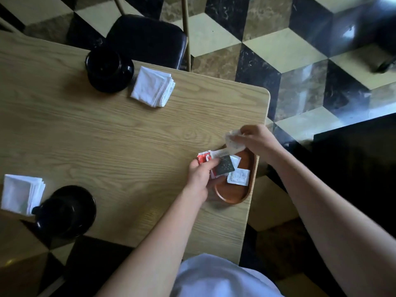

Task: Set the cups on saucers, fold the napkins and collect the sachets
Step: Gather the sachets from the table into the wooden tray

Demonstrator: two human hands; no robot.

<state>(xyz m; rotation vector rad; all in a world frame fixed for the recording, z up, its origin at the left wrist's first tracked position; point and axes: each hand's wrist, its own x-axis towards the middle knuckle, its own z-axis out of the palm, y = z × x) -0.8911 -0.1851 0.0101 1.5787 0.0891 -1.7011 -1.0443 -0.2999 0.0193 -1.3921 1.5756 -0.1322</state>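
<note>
Pinching a fan of sachets point(216, 166) beside the wooden tray point(232, 198) (near right corner), the left hand point(200, 174) curled; the right hand point(255, 139) pinched a pale sachet point(233, 143) above it.

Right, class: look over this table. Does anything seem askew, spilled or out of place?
Nothing is spilled or broken. The near cup and saucer overhang the table edge. Red sachets in the left hand are not yet in the wooden tray.

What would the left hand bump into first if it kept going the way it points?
Probably the wooden tray edge and its white sachet; the left hand, gripping sachets, points right there, though height is unclear.
</note>
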